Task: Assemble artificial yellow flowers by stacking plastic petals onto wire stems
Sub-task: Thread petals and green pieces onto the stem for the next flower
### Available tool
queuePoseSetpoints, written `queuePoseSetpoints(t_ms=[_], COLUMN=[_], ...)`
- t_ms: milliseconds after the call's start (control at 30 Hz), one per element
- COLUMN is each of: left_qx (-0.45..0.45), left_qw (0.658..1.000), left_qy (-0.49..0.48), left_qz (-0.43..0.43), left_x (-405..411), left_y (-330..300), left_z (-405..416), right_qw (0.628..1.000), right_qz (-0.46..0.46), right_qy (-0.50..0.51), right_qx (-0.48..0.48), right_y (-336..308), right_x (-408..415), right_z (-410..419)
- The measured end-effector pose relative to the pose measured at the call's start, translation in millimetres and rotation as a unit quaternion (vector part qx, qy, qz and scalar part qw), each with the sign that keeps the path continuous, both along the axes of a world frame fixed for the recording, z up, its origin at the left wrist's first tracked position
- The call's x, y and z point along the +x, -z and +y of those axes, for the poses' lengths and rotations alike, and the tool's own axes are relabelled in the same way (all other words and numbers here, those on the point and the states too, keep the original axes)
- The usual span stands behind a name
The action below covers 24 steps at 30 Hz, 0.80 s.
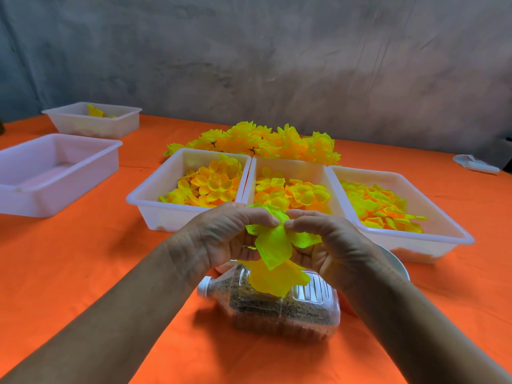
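My left hand [221,236] and my right hand [329,245] meet above the table, fingertips pinched together on a stack of bright yellow petals [274,248]. The petals hang down between my palms, over a lying plastic bottle [277,306]. Any wire stem is hidden by my fingers and the petals. Just behind my hands stand three white trays side by side with loose yellow-orange petals: a left tray [155,203], a middle tray [288,167] and a right tray [410,239]. A pile of finished yellow flowers [263,142] lies behind the trays.
The clear bottle, filled with brown grains and capped white, lies on its side on the orange cloth [97,259]. An empty white tray [52,173] sits at the left, another tray [94,120] with a few petals behind it. A white bowl [399,264] peeks from behind my right wrist.
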<state>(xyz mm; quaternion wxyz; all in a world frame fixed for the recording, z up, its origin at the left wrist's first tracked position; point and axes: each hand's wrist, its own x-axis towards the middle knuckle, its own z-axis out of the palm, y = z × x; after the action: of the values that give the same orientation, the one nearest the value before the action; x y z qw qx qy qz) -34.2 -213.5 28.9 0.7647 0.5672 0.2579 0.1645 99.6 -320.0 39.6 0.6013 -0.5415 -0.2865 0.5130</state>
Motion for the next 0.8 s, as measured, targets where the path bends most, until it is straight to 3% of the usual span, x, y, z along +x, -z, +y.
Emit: queuePoseSetpoints(t_ms=[433, 800], left_qx=[-0.003, 0.033], left_qw=[1.000, 0.997], left_qy=[-0.003, -0.040], left_qz=[0.008, 0.060], left_x=[1.9, 1.0], left_y=[3.3, 1.7], left_z=[-0.5, -1.9], right_qw=[0.999, 0.992], right_qz=[0.030, -0.127], right_qy=[0.010, -0.006], right_qx=[-0.019, -0.006], right_y=[-0.5, -8.9], right_x=[-3.5, 2.0], right_z=[-1.2, -12.4])
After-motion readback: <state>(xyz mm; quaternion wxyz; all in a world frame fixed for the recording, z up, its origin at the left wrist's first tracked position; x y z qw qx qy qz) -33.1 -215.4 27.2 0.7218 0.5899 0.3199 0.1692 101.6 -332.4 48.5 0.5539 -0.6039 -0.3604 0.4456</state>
